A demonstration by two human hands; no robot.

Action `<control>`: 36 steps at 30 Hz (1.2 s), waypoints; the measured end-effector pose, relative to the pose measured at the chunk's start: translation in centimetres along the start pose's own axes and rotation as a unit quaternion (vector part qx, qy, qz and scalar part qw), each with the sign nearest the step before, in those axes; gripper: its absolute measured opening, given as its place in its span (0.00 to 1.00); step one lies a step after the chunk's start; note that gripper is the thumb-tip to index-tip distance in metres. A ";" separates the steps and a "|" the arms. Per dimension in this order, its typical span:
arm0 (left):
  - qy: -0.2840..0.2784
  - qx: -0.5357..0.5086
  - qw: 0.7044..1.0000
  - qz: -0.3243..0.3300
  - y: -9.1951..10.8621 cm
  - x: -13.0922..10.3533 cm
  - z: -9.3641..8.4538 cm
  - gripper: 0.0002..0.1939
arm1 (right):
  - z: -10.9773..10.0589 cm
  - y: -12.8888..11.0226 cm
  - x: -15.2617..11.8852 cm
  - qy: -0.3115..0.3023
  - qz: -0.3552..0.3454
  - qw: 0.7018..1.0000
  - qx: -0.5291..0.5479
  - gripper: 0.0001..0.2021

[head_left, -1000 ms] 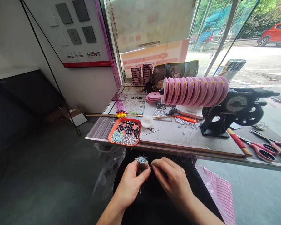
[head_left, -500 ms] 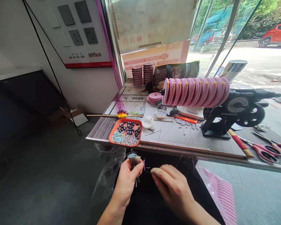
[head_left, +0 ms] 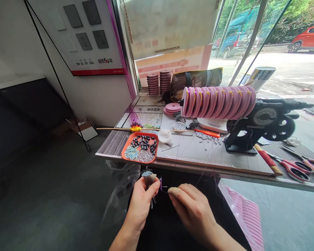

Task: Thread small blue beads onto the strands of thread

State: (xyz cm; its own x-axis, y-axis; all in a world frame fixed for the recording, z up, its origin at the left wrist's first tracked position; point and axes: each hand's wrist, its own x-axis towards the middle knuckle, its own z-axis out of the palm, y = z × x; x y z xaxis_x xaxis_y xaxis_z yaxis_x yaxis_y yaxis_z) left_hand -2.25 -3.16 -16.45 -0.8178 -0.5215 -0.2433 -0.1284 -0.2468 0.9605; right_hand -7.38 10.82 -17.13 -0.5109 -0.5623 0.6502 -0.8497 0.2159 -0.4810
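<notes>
Over my lap, my left hand (head_left: 146, 195) is closed around a bundle of thin metal wire pieces (head_left: 147, 173). Their bluish-grey heads fan out above the fist and thin ends poke out below. From its thumb and index finger a thin purple-and-dark line (head_left: 161, 184) runs across to my right hand (head_left: 192, 205). That hand pinches the line's other end between thumb and index finger. A small pale piece shows on the line, too fine to name. Beige wraps cover both index fingertips. The two hands are a short gap apart, just below the table edge.
An orange tray (head_left: 122, 153) holds black, turquoise and silver small parts. A black geared winder (head_left: 261, 122) carries pink discs (head_left: 217, 101). Scissors (head_left: 295, 170) lie at the right, a wooden-handled tool (head_left: 268, 158) beside them. Silver beads (head_left: 209, 137) and a white disc (head_left: 164, 136) lie on the board.
The view has shifted very slightly. Both hands keep nearly the same pose, with the line still stretched between them.
</notes>
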 end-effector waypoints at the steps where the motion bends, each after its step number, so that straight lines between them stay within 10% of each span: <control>1: 0.001 0.004 1.000 0.000 0.0 0.0 0.0 0.11 | 0.0 0.1 0.0 -0.002 0.002 1.000 0.001 0.09; 27: -0.012 0.079 0.994 0.078 0.4 -0.8 0.1 0.05 | -0.2 0.4 0.5 -0.034 0.070 0.996 0.050 0.19; 31: -0.004 -0.070 0.997 0.010 0.8 -0.9 0.2 0.08 | 0.0 0.1 0.9 -0.048 0.030 0.998 -0.038 0.10; 36: -0.026 -0.332 0.932 -0.140 2.2 -1.0 0.9 0.06 | 0.5 -0.4 1.2 -0.080 -0.030 0.992 -0.091 0.17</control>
State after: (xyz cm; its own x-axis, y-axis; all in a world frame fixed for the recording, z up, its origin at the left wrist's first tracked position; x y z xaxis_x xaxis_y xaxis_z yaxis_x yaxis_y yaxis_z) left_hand -2.22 -2.43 -14.00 -0.8326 -0.3246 -0.4487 0.0208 -0.8280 0.5603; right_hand -7.54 9.65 -16.47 -0.4444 -0.6949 0.5653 -0.8946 0.3107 -0.3213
